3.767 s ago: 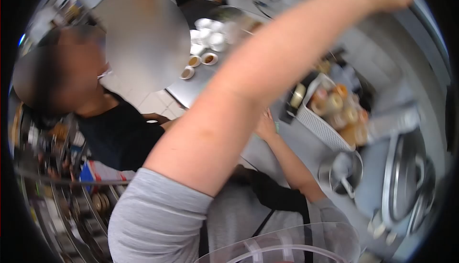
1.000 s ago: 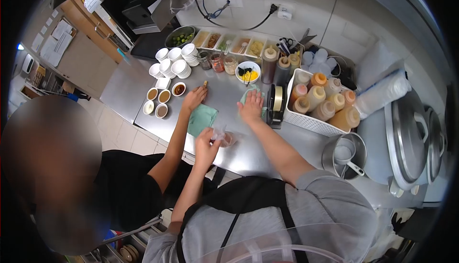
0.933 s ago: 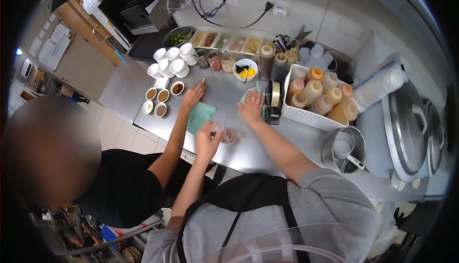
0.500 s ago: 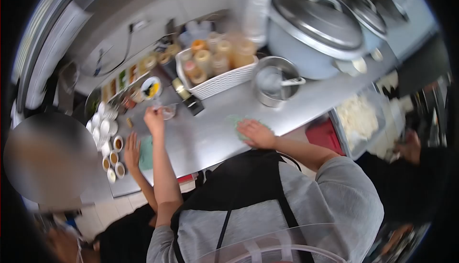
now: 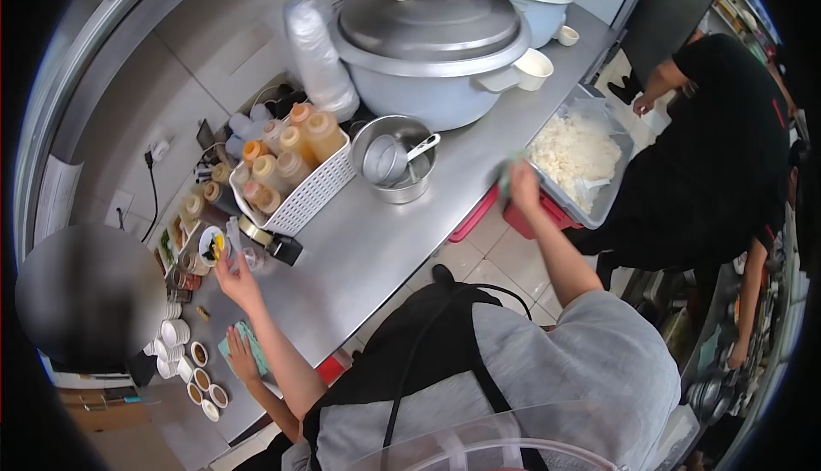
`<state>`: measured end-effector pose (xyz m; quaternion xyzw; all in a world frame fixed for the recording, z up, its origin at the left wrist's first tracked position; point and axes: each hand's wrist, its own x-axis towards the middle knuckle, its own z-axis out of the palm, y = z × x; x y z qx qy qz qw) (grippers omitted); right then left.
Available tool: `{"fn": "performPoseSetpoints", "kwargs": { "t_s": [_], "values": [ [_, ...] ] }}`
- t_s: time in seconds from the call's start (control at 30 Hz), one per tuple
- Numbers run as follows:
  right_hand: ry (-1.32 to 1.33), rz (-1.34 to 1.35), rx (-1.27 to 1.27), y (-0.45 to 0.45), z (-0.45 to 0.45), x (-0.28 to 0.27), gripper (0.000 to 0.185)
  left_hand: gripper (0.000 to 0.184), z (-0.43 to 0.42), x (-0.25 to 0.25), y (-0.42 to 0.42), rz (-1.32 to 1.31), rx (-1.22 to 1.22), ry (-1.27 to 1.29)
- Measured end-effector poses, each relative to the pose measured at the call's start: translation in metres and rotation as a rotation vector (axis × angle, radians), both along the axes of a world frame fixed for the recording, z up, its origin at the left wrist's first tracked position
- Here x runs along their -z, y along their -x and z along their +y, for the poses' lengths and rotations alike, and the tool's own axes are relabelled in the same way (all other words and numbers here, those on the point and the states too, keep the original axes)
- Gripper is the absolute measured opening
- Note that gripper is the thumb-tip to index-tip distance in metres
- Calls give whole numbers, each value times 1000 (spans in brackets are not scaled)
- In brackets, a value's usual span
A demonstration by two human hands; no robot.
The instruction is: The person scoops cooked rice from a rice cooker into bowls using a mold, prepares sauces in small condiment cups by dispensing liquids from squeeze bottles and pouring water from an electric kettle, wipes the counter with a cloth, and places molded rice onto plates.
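My right hand [image 5: 526, 190] is past the counter's front edge, beside the tub of white rice. A green cloth [image 5: 508, 180], blurred by motion, is gripped in it. My left hand [image 5: 236, 281] reaches over the far left of the counter, fingers bent against a clear plastic container [image 5: 250, 254]. Just beyond those fingers is a white bowl [image 5: 210, 245] with yellow and black contents. Another person's hand [image 5: 242, 357] lies flat on a second green cloth [image 5: 248, 334], beside my left forearm.
A white basket of sauce bottles [image 5: 312, 190], a steel pot with a ladle [image 5: 395, 167] and a large lidded cooker [image 5: 428, 69] line the counter. Small sauce cups [image 5: 202, 379] sit front left. The rice tub [image 5: 609, 171] stands at right, near a person in black [image 5: 701, 154].
My right hand has lifted off the counter and moved right with the green cloth, past the front edge. The view has turned right. My left hand is now close to the white bowl.
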<state>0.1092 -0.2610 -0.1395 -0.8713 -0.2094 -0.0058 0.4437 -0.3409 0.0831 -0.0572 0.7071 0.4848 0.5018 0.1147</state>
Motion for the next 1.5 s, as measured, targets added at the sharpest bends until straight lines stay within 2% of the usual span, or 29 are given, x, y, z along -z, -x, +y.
{"fn": "performPoseSetpoints", "kwargs": {
  "t_s": [0.03,0.07,0.13,0.23,0.37,0.43,0.47,0.57,0.63,0.67,0.73,0.77,0.83,0.9,0.93,0.97,1.03,1.1,1.17,1.2,1.27,1.3,1.43,1.47,1.5],
  "values": [
    [50,-59,-97,25,16,-1,53,28,-8,1,-3,5,63,58],
    [232,-220,-221,39,29,28,54,24,-17,3,-6,10,123,114],
    [524,-543,-393,78,45,28,51,19,-36,12,-20,-18,164,134],
    [408,-492,-447,50,56,31,49,18,-72,18,-50,-6,258,245],
    [418,-443,-422,-30,54,34,47,17,-113,30,-105,31,402,465],
    [479,-469,-317,-79,49,42,47,16,-125,34,-134,29,453,543],
    [476,-459,-322,-101,45,45,47,16,-125,40,-144,39,447,544],
    [530,-386,-124,-179,25,52,49,22,-123,53,-181,15,405,697],
    [594,-326,28,-232,6,57,51,47,-123,50,-208,-188,272,868],
    [624,-283,108,-257,-4,60,52,47,-120,48,-219,-181,266,866],
    [625,-144,259,-304,-20,57,54,66,-113,45,-233,-329,200,1117],
    [626,-139,250,-320,-22,50,54,69,-105,52,-232,-419,246,1223],
    [690,-51,458,-340,-24,34,57,66,-95,47,-238,-433,303,1309],
    [646,-50,473,-343,-13,47,59,56,-90,41,-245,-393,350,1457],
    [596,-48,497,-337,-3,53,60,51,-90,40,-249,-325,370,1430],
    [600,-54,445,-321,9,53,60,45,-86,44,-251,-327,400,1476],
    [622,-199,39,-255,25,41,60,37,-89,37,-262,-447,389,1507],
    [548,-472,-394,-197,39,48,56,36,-88,34,-264,-490,334,1592],
    [445,-528,-840,-145,45,33,52,34,-80,44,-254,-465,392,1607],
    [435,-534,-864,-135,41,30,52,33,-84,39,-256,-454,383,1601],
    [377,-482,-1162,-131,34,23,50,31,-97,37,-250,-513,362,1552],
    [513,-530,-1091,-140,32,17,49,30,-102,36,-247,-552,361,1512],
    [488,-446,-468,-187,41,45,52,30,-133,30,-210,-601,268,1507],
    [482,-446,-482,-179,49,46,52,30,-142,31,-197,-607,254,1501],
    [509,-457,-394,-166,57,42,54,33,-152,32,-183,-632,202,1477]
  ]
}}
